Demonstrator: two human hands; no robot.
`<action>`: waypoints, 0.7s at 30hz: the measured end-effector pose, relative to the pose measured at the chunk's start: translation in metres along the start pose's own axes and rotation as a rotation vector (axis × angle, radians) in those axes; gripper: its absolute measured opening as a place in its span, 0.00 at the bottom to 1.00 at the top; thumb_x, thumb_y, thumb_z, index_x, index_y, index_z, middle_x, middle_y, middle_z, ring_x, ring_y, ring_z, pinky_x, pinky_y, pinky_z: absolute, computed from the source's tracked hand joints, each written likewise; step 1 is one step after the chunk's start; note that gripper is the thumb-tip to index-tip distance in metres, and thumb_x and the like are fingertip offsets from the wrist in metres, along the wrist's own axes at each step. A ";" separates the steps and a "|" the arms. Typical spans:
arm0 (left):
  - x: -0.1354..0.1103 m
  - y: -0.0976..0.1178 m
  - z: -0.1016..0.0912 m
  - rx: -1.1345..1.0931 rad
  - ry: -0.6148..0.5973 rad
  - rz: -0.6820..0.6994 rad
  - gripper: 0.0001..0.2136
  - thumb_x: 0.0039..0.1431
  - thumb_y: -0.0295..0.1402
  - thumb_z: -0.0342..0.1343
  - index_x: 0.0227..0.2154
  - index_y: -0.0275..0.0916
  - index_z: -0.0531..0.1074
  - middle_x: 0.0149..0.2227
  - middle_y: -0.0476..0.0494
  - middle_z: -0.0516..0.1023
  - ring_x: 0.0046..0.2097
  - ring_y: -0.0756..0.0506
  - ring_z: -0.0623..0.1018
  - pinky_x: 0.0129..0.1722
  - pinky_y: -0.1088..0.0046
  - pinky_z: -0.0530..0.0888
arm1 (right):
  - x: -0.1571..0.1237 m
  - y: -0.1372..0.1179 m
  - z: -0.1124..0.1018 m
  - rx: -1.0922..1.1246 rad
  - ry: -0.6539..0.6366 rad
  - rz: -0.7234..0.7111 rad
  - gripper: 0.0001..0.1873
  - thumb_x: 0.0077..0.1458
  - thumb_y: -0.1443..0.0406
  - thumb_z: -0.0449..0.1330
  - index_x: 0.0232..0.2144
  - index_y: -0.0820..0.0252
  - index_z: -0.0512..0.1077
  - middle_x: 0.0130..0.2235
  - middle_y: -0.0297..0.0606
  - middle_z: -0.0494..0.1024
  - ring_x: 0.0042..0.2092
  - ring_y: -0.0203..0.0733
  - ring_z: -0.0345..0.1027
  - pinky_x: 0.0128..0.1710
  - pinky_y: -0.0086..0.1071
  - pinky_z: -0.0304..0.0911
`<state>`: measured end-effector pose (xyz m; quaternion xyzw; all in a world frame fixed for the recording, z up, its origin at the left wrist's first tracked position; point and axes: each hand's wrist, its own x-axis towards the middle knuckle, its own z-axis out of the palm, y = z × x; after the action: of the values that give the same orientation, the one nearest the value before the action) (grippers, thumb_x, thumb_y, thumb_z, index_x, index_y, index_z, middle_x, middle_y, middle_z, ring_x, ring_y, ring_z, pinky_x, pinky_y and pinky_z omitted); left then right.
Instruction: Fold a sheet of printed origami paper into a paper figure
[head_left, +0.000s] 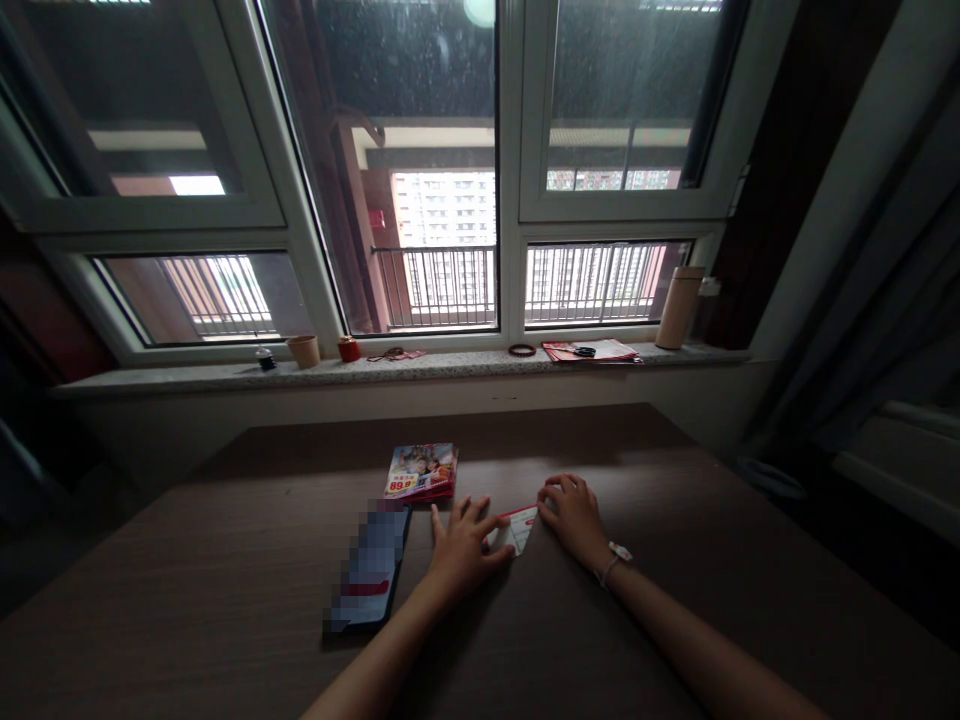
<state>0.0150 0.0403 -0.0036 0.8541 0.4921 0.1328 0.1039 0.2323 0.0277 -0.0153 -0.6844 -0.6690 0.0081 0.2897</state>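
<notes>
Left hand [461,545], fingers spread, and right hand [574,515], fingers close together, press a small white-and-red paper slip [520,528] onto the dark wooden counter [675,600]; it looks partly folded

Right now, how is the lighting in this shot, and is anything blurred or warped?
Head view: backlit, with bright daylight beyond the window, while the table, the left hand and the right hand on the folded paper sit in dim shade. Head view: the window frames bow outward from the wide lens. Head view: the flat item beside the left hand is pixelated.
</notes>
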 end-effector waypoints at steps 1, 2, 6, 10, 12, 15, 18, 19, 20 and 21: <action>0.000 0.000 0.000 0.000 0.000 0.002 0.17 0.54 0.51 0.56 0.46 0.59 0.72 0.64 0.51 0.61 0.66 0.33 0.54 0.58 0.30 0.36 | 0.000 0.000 0.000 0.006 -0.001 0.004 0.08 0.56 0.62 0.57 0.35 0.52 0.76 0.48 0.38 0.72 0.56 0.51 0.55 0.56 0.45 0.52; 0.000 0.000 0.000 0.001 0.000 0.002 0.17 0.54 0.51 0.56 0.46 0.60 0.72 0.64 0.51 0.61 0.66 0.34 0.54 0.58 0.30 0.36 | 0.000 0.000 0.000 0.011 -0.002 0.008 0.08 0.56 0.61 0.57 0.35 0.52 0.76 0.48 0.38 0.72 0.56 0.51 0.55 0.56 0.45 0.52; 0.000 0.001 -0.001 0.006 -0.008 -0.004 0.16 0.54 0.50 0.56 0.46 0.59 0.72 0.64 0.52 0.61 0.66 0.34 0.54 0.58 0.31 0.35 | 0.000 -0.001 -0.001 0.019 -0.006 0.015 0.08 0.57 0.62 0.56 0.35 0.52 0.75 0.48 0.37 0.72 0.56 0.49 0.56 0.55 0.44 0.52; -0.001 0.002 -0.002 0.002 -0.004 -0.006 0.16 0.54 0.49 0.57 0.46 0.59 0.72 0.64 0.51 0.61 0.65 0.34 0.55 0.58 0.31 0.36 | 0.000 0.000 0.000 -0.001 -0.004 -0.013 0.07 0.57 0.62 0.56 0.35 0.52 0.75 0.48 0.37 0.72 0.56 0.49 0.55 0.56 0.44 0.51; -0.001 0.002 -0.001 0.002 0.006 -0.001 0.16 0.54 0.49 0.57 0.46 0.58 0.73 0.63 0.51 0.62 0.65 0.33 0.55 0.58 0.31 0.36 | -0.001 0.000 0.001 -0.038 0.010 -0.041 0.07 0.57 0.62 0.56 0.36 0.52 0.74 0.48 0.37 0.72 0.57 0.50 0.54 0.58 0.45 0.49; -0.001 0.001 0.000 0.001 0.021 0.006 0.16 0.53 0.48 0.58 0.45 0.58 0.73 0.63 0.51 0.62 0.65 0.33 0.56 0.58 0.30 0.37 | -0.001 0.001 0.003 -0.094 0.033 -0.068 0.07 0.58 0.63 0.56 0.37 0.52 0.74 0.49 0.37 0.72 0.59 0.52 0.52 0.59 0.47 0.48; 0.000 0.000 0.001 -0.003 0.027 0.010 0.16 0.53 0.48 0.58 0.45 0.58 0.73 0.63 0.50 0.62 0.65 0.33 0.56 0.58 0.30 0.37 | -0.001 0.001 0.004 -0.114 0.048 -0.064 0.08 0.59 0.63 0.55 0.38 0.50 0.74 0.48 0.36 0.73 0.58 0.53 0.53 0.58 0.48 0.49; 0.000 0.000 0.001 -0.005 0.027 0.010 0.16 0.53 0.48 0.58 0.45 0.58 0.73 0.63 0.50 0.63 0.65 0.33 0.56 0.57 0.30 0.37 | -0.001 0.001 0.004 -0.115 0.051 -0.061 0.08 0.59 0.63 0.55 0.38 0.50 0.74 0.48 0.36 0.73 0.57 0.53 0.53 0.57 0.48 0.49; 0.000 0.001 0.001 -0.006 0.027 0.011 0.16 0.53 0.48 0.59 0.45 0.58 0.73 0.63 0.49 0.63 0.65 0.33 0.56 0.57 0.29 0.38 | -0.001 0.002 0.004 -0.113 0.053 -0.059 0.08 0.59 0.63 0.55 0.38 0.50 0.74 0.48 0.36 0.73 0.57 0.53 0.54 0.57 0.47 0.50; 0.000 0.001 0.001 -0.006 0.027 0.011 0.16 0.53 0.48 0.59 0.45 0.58 0.73 0.63 0.49 0.63 0.65 0.33 0.56 0.57 0.29 0.38 | -0.001 0.002 0.004 -0.109 0.053 -0.057 0.08 0.59 0.63 0.55 0.38 0.50 0.74 0.48 0.36 0.73 0.57 0.53 0.54 0.57 0.47 0.51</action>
<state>0.0158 0.0399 -0.0041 0.8546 0.4882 0.1466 0.0990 0.2322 0.0281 -0.0195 -0.6798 -0.6797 -0.0548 0.2699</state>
